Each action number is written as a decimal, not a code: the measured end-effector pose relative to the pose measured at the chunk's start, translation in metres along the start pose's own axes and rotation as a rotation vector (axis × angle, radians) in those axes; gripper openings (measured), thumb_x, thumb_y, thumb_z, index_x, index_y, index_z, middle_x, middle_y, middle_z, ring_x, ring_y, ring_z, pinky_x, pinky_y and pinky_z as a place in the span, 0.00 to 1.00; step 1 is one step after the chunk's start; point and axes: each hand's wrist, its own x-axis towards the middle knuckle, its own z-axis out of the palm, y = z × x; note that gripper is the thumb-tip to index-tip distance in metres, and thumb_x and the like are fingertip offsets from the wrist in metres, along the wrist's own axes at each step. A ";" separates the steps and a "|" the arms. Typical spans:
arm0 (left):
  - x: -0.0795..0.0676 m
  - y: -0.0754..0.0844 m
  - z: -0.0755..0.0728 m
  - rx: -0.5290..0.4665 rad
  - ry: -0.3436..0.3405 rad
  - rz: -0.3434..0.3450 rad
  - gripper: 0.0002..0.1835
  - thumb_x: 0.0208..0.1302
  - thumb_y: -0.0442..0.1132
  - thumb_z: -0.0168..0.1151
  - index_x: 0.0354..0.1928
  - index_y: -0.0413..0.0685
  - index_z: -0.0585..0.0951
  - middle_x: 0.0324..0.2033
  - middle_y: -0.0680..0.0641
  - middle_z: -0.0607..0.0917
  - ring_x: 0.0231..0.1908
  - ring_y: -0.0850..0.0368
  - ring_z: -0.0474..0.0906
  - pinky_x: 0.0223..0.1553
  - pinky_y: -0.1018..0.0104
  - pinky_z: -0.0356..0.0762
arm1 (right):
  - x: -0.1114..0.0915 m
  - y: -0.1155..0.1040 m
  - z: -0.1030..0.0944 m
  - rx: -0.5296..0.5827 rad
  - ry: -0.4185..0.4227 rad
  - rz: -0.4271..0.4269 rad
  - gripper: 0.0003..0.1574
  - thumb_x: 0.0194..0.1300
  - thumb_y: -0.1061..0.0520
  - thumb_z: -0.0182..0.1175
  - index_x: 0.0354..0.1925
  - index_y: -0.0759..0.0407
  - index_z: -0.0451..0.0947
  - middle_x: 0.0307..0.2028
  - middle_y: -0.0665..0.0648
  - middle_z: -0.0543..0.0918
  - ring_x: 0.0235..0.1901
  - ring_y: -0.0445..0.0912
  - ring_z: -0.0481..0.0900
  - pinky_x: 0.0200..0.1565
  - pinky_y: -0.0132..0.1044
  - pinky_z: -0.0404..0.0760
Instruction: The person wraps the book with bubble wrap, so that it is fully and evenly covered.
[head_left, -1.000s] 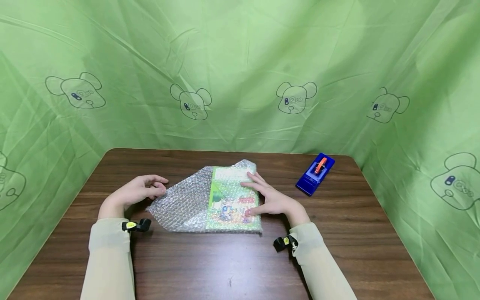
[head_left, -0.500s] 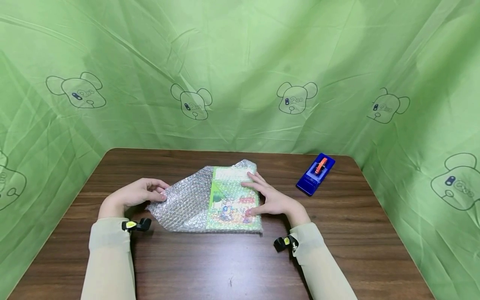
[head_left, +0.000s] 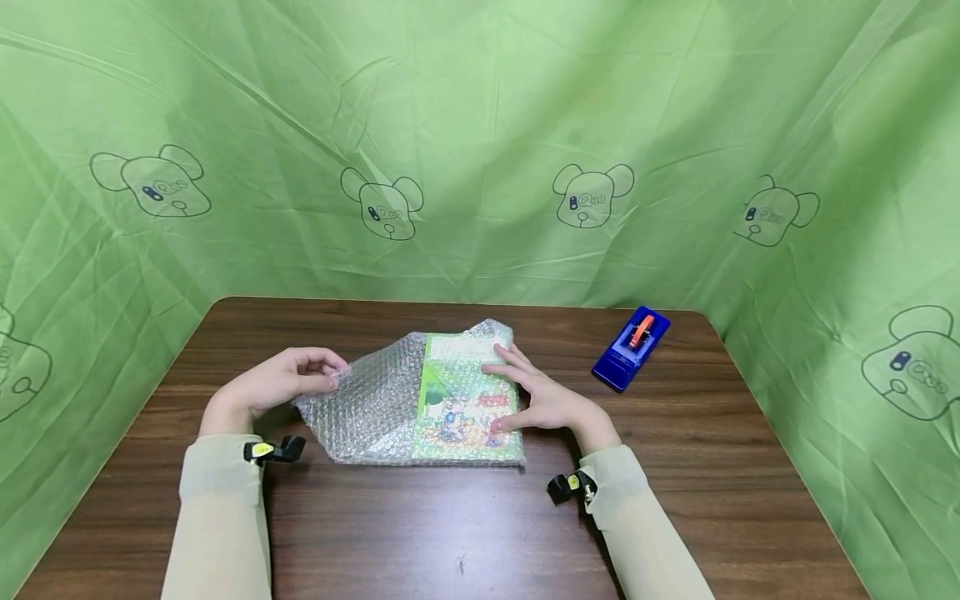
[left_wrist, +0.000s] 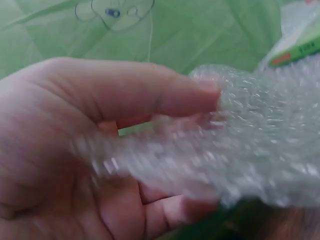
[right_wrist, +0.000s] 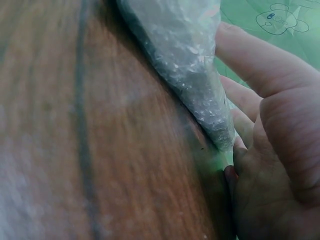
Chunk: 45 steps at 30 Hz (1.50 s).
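Observation:
A sheet of bubble wrap (head_left: 371, 408) lies on the table, its right part covering a green book (head_left: 468, 400) with a colourful picture on the cover. At the wrap's left end my left hand (head_left: 273, 385) pinches the loose edge between thumb and fingers. The left wrist view shows this bubble wrap (left_wrist: 260, 140) between the thumb and the fingers, partly blurred. My right hand (head_left: 551, 400) rests spread on the wrapped book's right side, thumb and fingers fairly straight. In the right wrist view, the right hand (right_wrist: 275, 125) lies along the bubble wrap's edge (right_wrist: 185, 65).
A blue tape dispenser (head_left: 630, 348) with an orange-red part sits at the back right of the dark wooden table (head_left: 450, 533). Green cloth (head_left: 480, 150) with printed bear heads hangs behind the table and along both sides.
My left hand has moved slightly right, taken hold of the bubble wrap's left edge and lifted it a little. The right hand and the book have stayed in place.

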 end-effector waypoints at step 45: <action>0.029 0.115 0.063 -0.027 0.103 -0.087 0.07 0.78 0.32 0.61 0.49 0.34 0.79 0.39 0.38 0.84 0.39 0.50 0.85 0.38 0.46 0.93 | -0.001 0.000 -0.001 0.004 -0.004 -0.009 0.61 0.63 0.43 0.82 0.85 0.45 0.62 0.90 0.51 0.38 0.87 0.55 0.24 0.80 0.72 0.39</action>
